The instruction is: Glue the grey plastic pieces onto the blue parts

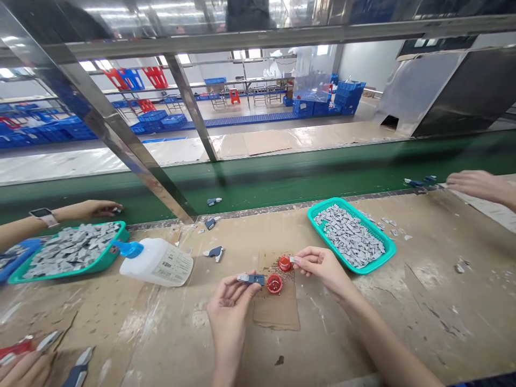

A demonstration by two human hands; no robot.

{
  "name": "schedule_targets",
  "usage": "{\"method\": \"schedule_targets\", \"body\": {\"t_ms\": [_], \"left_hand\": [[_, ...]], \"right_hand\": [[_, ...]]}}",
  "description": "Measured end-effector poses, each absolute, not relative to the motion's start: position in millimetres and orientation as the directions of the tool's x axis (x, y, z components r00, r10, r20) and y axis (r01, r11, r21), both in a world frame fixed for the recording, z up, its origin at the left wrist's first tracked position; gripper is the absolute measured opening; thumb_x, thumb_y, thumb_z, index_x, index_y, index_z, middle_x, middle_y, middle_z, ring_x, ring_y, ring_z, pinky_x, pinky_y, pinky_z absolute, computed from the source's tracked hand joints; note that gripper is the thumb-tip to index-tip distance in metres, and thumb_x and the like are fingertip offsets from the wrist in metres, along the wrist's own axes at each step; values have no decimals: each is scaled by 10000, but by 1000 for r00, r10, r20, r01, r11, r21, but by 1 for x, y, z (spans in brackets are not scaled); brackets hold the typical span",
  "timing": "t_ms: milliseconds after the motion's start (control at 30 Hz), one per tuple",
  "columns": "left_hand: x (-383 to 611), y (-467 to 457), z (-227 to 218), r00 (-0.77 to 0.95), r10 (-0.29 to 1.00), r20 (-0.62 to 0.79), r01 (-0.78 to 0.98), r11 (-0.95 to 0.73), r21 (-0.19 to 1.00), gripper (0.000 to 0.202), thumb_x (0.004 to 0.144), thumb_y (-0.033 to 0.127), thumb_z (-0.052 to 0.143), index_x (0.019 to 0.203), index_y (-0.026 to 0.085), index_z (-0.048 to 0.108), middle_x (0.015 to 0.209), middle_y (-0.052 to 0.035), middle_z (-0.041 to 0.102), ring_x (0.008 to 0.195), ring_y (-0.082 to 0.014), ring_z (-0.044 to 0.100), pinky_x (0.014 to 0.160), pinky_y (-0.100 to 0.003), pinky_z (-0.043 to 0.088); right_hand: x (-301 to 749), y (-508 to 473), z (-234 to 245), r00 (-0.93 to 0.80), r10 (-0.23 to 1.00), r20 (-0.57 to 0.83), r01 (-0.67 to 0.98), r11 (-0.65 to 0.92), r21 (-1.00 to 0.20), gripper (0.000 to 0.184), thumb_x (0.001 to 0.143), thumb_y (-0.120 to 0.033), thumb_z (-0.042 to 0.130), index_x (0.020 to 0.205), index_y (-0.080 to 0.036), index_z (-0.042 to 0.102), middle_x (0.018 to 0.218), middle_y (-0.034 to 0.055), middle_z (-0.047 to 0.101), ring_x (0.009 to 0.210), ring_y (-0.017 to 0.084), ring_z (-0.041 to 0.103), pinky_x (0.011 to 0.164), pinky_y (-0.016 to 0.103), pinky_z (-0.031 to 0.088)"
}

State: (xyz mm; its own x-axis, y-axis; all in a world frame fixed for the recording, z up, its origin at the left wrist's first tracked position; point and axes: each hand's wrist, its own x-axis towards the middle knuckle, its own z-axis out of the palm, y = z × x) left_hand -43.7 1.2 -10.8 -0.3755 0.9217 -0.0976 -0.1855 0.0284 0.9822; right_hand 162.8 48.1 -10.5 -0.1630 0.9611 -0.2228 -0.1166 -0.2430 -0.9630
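My left hand (231, 303) is closed on a navy-and-grey plastic part (256, 279), held level just left of two small red caps. The near red cap (274, 284) and the far red cap (284, 263) hold a glossy dark red liquid. Both stand on a stained piece of cardboard (278, 317). Between thumb and forefinger, my right hand (324, 267) pinches a small light-grey piece (292, 260) at the edge of the far cap. Behind that hand, a green basket (392, 250) contains many similar small grey pieces.
A white bottle (159, 263) with a blue nozzle lies at left, near another green basket (124, 232). Navy-and-grey parts (214, 252) lie beside the green conveyor belt (258, 174). Co-workers' hands show at left (97, 208), right (475, 185) and lower left (24, 371). A steel post (133, 156) slants across the left.
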Motion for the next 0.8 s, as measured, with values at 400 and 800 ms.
{"method": "schedule_targets", "body": {"t_ms": [400,800], "left_hand": [[-8,4,2,-249,968,-25,-190,-24,982,271,600,152,780,810,162,610,885,-72,716,831,-211,685,742,-307,577],[-6,1,4,-203,979,-18,-183,-19,983,212,551,128,790,695,163,639,842,-75,721,872,-268,678,745,-368,585]], "right_hand": [[147,25,21,-290,933,-212,-182,-271,-945,359,688,-460,729,797,-140,610,687,45,677,568,104,573,549,212,435],[150,22,9,-404,870,-281,-63,-333,-941,507,701,-518,698,1027,-206,466,662,-29,586,620,120,542,510,194,385]]}}
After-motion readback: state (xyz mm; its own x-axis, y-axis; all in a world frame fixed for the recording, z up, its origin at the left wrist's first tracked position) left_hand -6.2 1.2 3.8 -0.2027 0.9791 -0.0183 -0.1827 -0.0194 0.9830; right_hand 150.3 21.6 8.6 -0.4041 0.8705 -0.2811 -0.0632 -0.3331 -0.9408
